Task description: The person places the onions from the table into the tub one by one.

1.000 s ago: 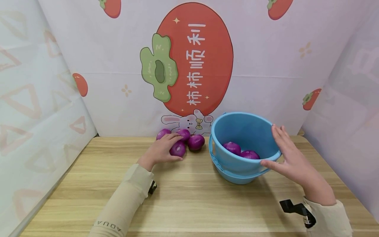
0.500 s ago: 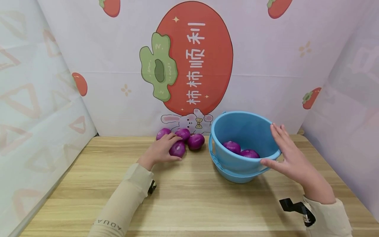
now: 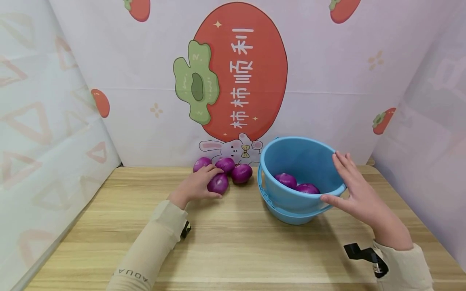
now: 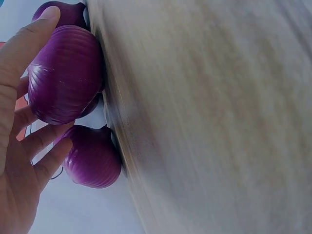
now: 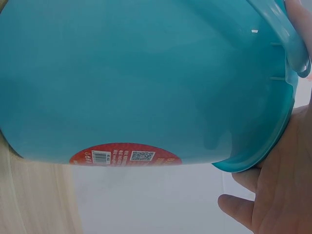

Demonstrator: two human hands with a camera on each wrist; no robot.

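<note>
My left hand (image 3: 196, 184) reaches around a purple onion (image 3: 218, 184), thumb on the near side and fingers over the far side. In the left wrist view, the thumb is straight and the fingers spread loosely behind that onion (image 4: 66, 75); another onion (image 4: 92, 156) lies by the fingertips. A blue bucket (image 3: 295, 206) stands to the right, with two onions (image 3: 285, 180) visible inside. My right hand (image 3: 358, 196) rests against the bucket's right rim, fingers extended and thumb at the near edge. The right wrist view shows the bucket's side (image 5: 131, 83) beside the hand (image 5: 282, 180).
More onions (image 3: 242, 173) cluster near the wooden table's (image 3: 233, 250) back edge, against the printed cloth backdrop (image 3: 324, 109). The bucket's handle (image 3: 263, 190) hangs down its outside. Pale cloth walls (image 3: 47, 121) flank the table on both sides.
</note>
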